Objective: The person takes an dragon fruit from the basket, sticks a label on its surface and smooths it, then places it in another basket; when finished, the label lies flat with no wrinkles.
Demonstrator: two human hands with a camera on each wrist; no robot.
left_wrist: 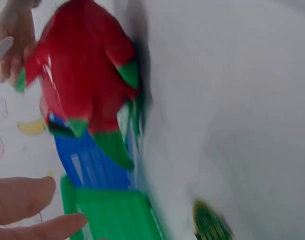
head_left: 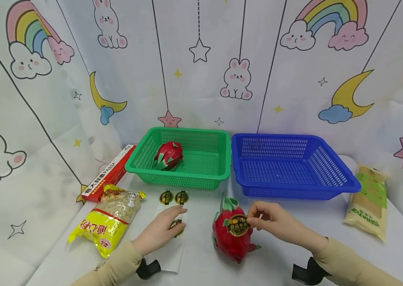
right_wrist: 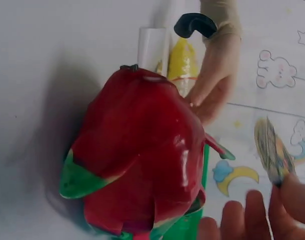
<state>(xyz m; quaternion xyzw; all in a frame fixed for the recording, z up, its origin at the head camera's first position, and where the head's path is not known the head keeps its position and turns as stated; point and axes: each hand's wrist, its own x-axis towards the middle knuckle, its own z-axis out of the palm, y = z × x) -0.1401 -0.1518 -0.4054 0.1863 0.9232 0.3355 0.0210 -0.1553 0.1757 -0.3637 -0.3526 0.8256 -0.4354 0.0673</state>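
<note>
A red dragon fruit with green-tipped scales lies on the white table between the two hands. My right hand pinches a round black-and-gold sticker by its edge; the right wrist view shows that sticker raised apart from the fruit. Over a white backing strip hovers my left hand, its fingers relaxed and holding nothing. Beneath its fingertips, one sticker is partly hidden. Two more stickers, a left one and a right one, lie farther up the strip.
Behind stand a green basket holding another dragon fruit, and a blue basket. On the left lie a yellow pasta bag and a red pasta box. A beige-and-green packet lies at the right edge.
</note>
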